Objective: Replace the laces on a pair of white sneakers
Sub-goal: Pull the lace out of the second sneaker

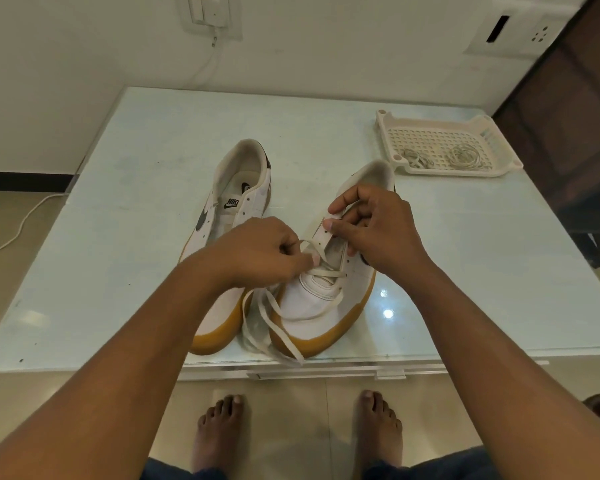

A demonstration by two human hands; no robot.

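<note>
— What is held at the partly laced sneaker [312, 306]?
— Its lace [274, 320] is pinched by the left grip [260, 252], its eyelet edge by the right grip [378, 230].
— And around it?
— A second sneaker [253, 195] is seen just left, a tray [451, 171] beyond, rightward.

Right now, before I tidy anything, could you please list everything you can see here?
unlaced sneaker: one, white with tan sole, on the table, left
half-laced sneaker: one, white with tan sole, on the table, right
lace: one, cream, through the half-laced sneaker's lowest eyelets, ends trailing to the table's front edge
tray: one, white perforated plastic, table's far right
lace bundles: two, off-white, inside the tray
table: one, pale glossy top
cable: one, white, floor at left
wall socket: one, white, upper right
left hand: pinches the lace
right hand: grips the half-laced sneaker's eyelet flap
feet: two, bare, on the floor
</note>
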